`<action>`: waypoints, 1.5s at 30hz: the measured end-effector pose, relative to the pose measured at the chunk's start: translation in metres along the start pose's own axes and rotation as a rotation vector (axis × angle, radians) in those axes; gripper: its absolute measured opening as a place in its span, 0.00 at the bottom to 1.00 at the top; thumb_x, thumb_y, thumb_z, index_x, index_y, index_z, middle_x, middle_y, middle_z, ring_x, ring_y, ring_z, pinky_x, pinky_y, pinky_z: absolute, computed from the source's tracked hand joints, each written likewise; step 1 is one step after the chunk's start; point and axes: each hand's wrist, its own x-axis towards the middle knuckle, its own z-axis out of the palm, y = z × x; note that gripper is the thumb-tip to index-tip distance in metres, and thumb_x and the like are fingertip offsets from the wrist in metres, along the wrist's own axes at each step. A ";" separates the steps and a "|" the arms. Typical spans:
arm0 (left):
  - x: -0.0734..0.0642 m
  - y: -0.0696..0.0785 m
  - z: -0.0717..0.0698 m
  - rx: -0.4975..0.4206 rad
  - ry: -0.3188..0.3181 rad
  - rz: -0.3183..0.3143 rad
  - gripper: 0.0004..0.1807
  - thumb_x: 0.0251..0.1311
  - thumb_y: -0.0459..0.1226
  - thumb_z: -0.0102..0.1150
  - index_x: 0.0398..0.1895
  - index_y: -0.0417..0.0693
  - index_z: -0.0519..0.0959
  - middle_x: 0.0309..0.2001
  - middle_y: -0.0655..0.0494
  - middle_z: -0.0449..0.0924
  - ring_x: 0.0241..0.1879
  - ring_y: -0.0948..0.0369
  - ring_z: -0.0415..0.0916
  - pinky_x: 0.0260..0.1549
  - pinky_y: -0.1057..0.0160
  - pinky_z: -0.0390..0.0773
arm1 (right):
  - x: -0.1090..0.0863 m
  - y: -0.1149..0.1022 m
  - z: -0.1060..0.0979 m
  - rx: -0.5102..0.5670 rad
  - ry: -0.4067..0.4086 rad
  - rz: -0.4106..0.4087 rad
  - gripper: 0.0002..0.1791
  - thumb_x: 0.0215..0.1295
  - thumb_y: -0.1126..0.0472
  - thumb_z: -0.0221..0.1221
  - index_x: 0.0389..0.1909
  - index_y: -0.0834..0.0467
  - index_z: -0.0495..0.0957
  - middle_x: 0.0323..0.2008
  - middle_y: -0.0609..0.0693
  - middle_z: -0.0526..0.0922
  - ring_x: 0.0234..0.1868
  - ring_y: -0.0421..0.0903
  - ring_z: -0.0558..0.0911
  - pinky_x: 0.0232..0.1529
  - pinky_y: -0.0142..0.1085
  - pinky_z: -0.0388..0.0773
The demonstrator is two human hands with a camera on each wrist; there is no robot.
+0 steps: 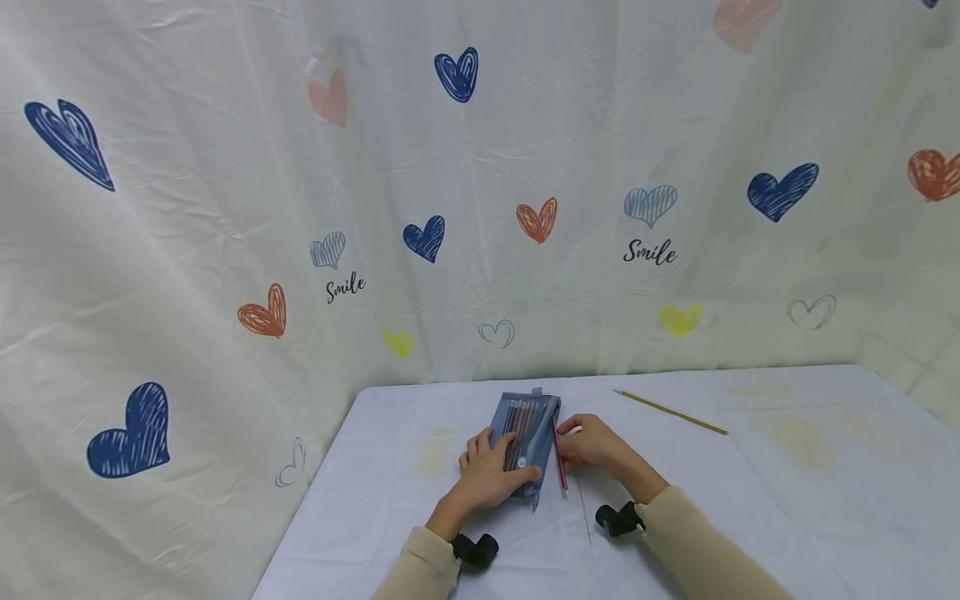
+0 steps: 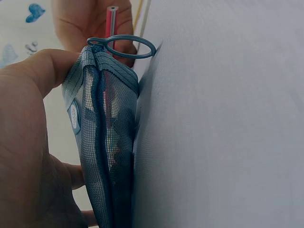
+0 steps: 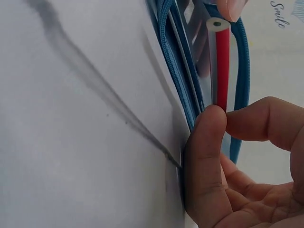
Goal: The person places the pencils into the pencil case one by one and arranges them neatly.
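Note:
A blue mesh pencil case (image 1: 536, 446) lies on the table with its long right side unzipped and several pencils visible inside. My left hand (image 1: 491, 475) holds it, the thumb by the lower right edge and fingers across the top face. In the left wrist view the case (image 2: 97, 128) shows its seam end with a zip-pull ring (image 2: 130, 46). My right hand (image 1: 592, 442) pinches a red-striped pencil (image 1: 559, 458) between thumb and forefinger. In the right wrist view that pencil (image 3: 222, 66) stands at the case's opening; its far end is hidden.
A yellow pencil (image 1: 671, 411) lies on the white table (image 1: 787, 500) to the right of my hands. Behind the table hangs a white cloth (image 1: 570, 125) printed with hearts. A black wrist camera (image 1: 476, 550) sits below my left hand, another (image 1: 618, 519) below my right.

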 end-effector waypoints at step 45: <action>0.001 -0.001 0.002 -0.002 -0.009 -0.023 0.49 0.57 0.66 0.58 0.77 0.50 0.63 0.79 0.36 0.47 0.76 0.41 0.46 0.67 0.33 0.49 | 0.008 -0.001 0.003 0.023 0.045 -0.023 0.17 0.60 0.71 0.61 0.51 0.70 0.77 0.30 0.58 0.87 0.26 0.43 0.85 0.32 0.36 0.84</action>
